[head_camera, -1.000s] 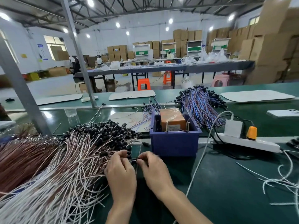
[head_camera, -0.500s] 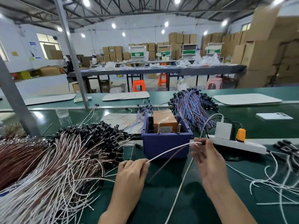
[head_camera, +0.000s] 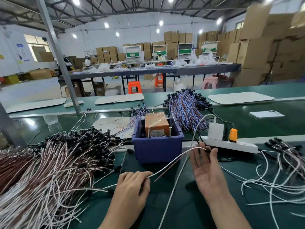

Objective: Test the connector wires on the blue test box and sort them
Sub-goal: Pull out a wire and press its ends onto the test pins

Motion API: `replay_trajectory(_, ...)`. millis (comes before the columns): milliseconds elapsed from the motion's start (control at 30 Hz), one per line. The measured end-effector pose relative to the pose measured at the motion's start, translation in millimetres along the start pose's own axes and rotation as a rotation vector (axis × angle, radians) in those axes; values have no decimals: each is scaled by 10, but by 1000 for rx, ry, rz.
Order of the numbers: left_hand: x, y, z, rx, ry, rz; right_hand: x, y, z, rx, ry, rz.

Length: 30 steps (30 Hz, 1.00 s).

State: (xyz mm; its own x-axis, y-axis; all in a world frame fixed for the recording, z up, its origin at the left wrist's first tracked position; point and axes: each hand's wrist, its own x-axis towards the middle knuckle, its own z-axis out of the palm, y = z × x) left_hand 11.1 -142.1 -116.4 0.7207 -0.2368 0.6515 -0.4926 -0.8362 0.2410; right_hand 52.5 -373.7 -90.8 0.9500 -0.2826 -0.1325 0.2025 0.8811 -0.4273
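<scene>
Left hand point(head_camera: 132, 187) pinches a connector wire point(head_camera: 173, 160); right hand point(head_camera: 208, 172) flat at its tip.

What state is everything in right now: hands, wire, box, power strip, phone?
Left hand: pinching one wire end.
Right hand: open, palm up.
Held wire: off the box, arcing from left hand to right fingertips.
Blue test box: upright, orange tester inside.
Power strip: white charger and orange plug plugged in.
Phone: face down.
</scene>
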Motion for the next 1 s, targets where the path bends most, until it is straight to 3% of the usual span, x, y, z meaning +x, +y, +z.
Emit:
replay_trajectory(233, 88, -19, -130, 167, 233, -63, 46, -168, -28, 173, 98, -53)
replay_trajectory(333, 103, 99, -146, 161, 221, -28, -19, -192, -57, 95, 61, 13)
replay_trajectory(400, 85, 148, -124, 67, 124, -53, -65, -209, -64, 46, 18, 24)
replay_trajectory(533, 37, 193, -80, -237, 6, -336, -129, -206, -96, 171, -4, 60)
replay_trajectory(667, 87, 287, -129, -902, -102, -528, -139, -173, -112, 215, 15, 55)
replay_trajectory(767, 143, 456, -213, -1387, -345, -659, -149, -195, -73, 206, 16, 16)
replay_trajectory(900, 122, 625, -294, -1448, -726, -635, -189, -332, 15, 225, -81, -72)
replay_trajectory(1000, 65, 721, -263, -1454, -825, -630, -250, -369, 85, 222, -163, -114)
